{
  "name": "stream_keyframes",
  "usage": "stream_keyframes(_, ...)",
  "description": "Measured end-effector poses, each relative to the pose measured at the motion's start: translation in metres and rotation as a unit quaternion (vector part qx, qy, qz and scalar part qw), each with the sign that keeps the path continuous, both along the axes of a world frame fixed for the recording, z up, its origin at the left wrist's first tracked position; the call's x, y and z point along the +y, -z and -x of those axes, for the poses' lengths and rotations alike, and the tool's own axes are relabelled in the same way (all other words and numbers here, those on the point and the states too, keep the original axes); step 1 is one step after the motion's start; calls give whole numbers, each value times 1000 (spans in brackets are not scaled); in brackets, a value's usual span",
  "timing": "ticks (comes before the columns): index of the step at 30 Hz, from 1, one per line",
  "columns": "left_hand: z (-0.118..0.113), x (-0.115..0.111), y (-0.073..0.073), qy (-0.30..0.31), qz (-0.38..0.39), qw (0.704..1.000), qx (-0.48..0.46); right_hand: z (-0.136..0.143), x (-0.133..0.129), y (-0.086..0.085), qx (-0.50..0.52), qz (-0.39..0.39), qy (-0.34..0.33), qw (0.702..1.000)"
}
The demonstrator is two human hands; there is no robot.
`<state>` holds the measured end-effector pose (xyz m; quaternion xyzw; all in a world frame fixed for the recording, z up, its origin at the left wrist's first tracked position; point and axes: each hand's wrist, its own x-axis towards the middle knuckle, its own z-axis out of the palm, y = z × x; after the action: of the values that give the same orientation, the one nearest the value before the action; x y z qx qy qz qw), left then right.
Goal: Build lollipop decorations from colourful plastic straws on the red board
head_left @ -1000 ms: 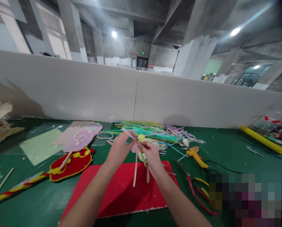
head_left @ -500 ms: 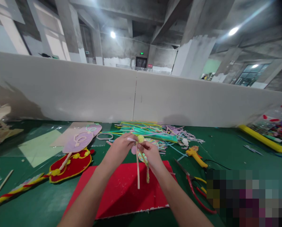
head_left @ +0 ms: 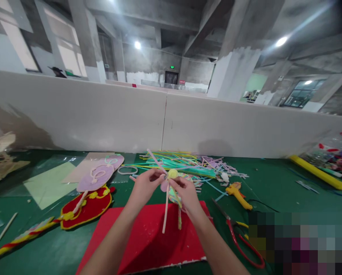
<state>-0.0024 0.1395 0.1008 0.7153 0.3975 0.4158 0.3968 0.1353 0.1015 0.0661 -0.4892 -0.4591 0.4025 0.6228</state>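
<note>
My left hand (head_left: 145, 185) pinches the pale pink strip (head_left: 157, 162) just left of a small round yellow piece (head_left: 172, 174). One end of the strip points up and left; a pale length hangs below over the red sheet (head_left: 148, 233). On the right, my right hand (head_left: 185, 190) has its fingers closed on the craft piece with the yellow round and a multicoloured striped disc (head_left: 174, 195). A pink round part (head_left: 164, 186) shows between the hands. Fingertips partly hide where the parts meet.
Coloured strips (head_left: 185, 166) lie behind the hands. To the right are a yellow glue gun (head_left: 239, 195) and red-handled scissors (head_left: 234, 233). Left lie a red, yellow-edged piece (head_left: 86, 210), a purple piece (head_left: 94, 179) and a green sheet (head_left: 49, 179). A white partition (head_left: 116, 118) stands behind.
The pale pink strip's upper end now sticks up to the left, clear of my left hand. My left hand has shifted slightly down, and the view has tilted up a little.
</note>
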Motion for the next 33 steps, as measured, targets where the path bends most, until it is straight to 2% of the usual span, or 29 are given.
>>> stream_keyframes(4, 0, 4, 6, 5, 10, 1000, -2, 1, 2, 1, -29, 7, 0, 1000)
stream_keyframes(8, 2, 4, 4, 5, 6, 1000, 7, -2, 0, 2, -53, 19, -20, 998)
stream_keyframes(10, 3, 2, 1, -19, -16, 1000, -2, -3, -1, 2, -59, 27, -28, 998)
stream_keyframes(13, 4, -3, -4, -68, -88, 994, 10, -4, -4, 0, -65, 31, -37, 997)
stream_keyframes(18, -3, -22, -7, -105, -167, 979, 48, -3, -14, -4, -32, 26, 3, 999)
stream_keyframes(22, -16, -49, -4, -71, -190, 976, 76, -4, -26, 2, 23, 49, 51, 997)
stream_keyframes(24, -21, -62, -1, -54, -185, 976, 101, -6, -32, 6, 47, 67, 68, 994)
stream_keyframes(27, -26, -72, 4, -64, -166, 978, 109, -7, -40, 14, 53, 79, 75, 993)
stream_keyframes(30, -27, -70, 10, -96, -143, 982, 70, -9, -45, 23, 53, 81, 71, 993)
stream_keyframes(33, -25, -62, 22, -142, -82, 986, 19, -11, -46, 32, 85, 82, 78, 990)
